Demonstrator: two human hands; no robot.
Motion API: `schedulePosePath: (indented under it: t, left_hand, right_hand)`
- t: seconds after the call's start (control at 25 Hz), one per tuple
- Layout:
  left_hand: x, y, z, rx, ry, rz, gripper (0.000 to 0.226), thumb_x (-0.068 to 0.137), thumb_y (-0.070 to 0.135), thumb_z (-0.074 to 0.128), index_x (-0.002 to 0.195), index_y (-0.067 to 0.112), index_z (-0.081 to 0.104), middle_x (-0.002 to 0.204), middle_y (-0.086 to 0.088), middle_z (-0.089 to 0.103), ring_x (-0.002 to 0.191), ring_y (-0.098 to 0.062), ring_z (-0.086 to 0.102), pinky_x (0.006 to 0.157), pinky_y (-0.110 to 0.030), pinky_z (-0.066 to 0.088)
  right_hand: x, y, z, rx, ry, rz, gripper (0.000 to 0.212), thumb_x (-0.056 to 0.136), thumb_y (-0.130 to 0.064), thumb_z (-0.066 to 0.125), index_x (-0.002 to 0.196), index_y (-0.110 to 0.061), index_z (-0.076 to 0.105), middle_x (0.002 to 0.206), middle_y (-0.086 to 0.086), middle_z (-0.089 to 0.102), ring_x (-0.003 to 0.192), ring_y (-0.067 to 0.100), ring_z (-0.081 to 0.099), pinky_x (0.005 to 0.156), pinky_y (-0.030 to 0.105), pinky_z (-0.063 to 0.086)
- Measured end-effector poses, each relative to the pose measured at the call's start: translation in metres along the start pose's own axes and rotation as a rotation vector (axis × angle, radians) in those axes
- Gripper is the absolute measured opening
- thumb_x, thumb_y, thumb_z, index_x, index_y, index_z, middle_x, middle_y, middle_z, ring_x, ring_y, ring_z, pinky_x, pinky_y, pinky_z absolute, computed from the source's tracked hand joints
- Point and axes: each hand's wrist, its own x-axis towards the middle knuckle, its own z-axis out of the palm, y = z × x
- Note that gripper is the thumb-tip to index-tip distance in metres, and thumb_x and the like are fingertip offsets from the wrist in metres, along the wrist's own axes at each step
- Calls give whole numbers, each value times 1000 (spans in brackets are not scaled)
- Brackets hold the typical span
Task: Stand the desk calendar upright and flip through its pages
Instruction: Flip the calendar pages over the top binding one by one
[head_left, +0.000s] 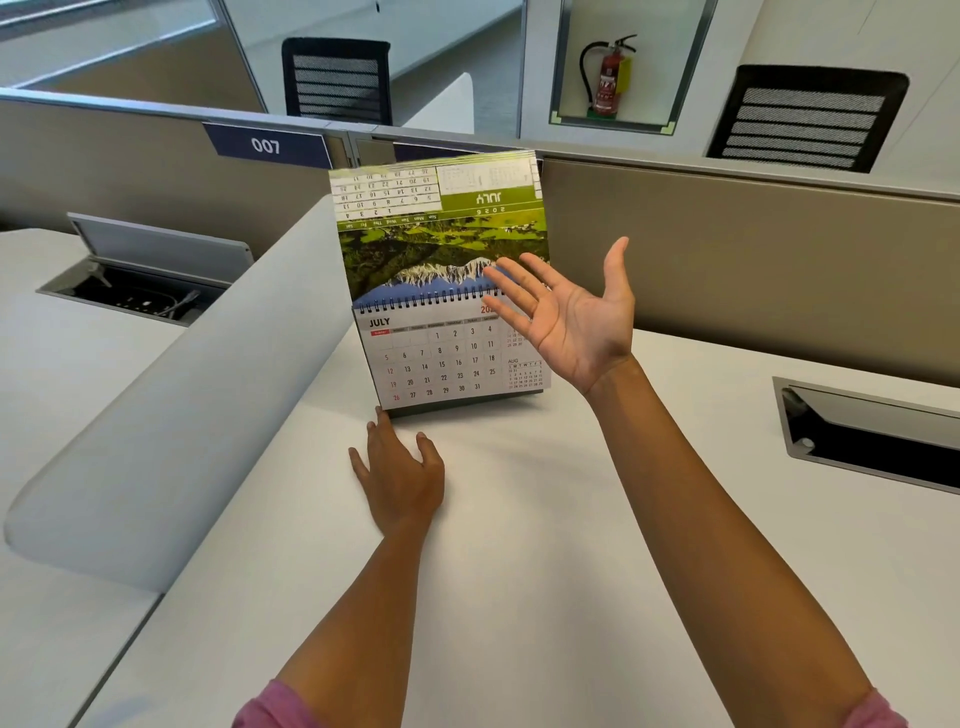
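Observation:
The desk calendar (441, 358) stands upright on the white desk (519, 545), its facing page showing a JULY date grid. A stack of flipped pages (441, 234) rises above the black spiral binding, upside down, with a green mountain picture. My right hand (566, 312) is open, palm up, fingers spread, its fingertips against the lower right of the raised pages near the binding. My left hand (400, 467) lies flat on the desk just in front of the calendar's base, one fingertip touching its lower left corner. It holds nothing.
A curved grey divider (182, 405) runs along the left of the desk. An open cable hatch (872, 436) sits in the desk at right, another (145, 275) on the neighbouring desk at left. A beige partition (727, 249) stands behind the calendar, with office chairs beyond.

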Motion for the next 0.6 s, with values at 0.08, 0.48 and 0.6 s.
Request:
schedulePosePath:
  t: [0.08,0.48,0.6]
  left_hand:
    - [0,1,0,-3,-1,-4,64,96,26,47,154,12,24,159,-4,36,151,-17,24,126,-44,3]
    - [-1,2,-1,-7,3,-6,65,96,26,48,155,12,23,157,-5,38,150,-18,26,126,-43,2]
    - [-1,2,-1,-10,4,-8,66,96,26,48,155,13,23,157,-5,39,150,-18,26,126,-43,3]
  right_hand:
    - [0,-1,1,6,8,-3,102,83,-78,31,153,-6,14,156,21,27,135,39,43,110,52,38]
    - [-6,14,-33,-438,515,-454,39,100,-33,48,128,-7,56,122,9,65,111,19,65,96,29,52]
    - [-12,32,-62,-775,754,-446,25,98,-22,53,119,-13,61,118,5,66,110,19,63,95,30,52]
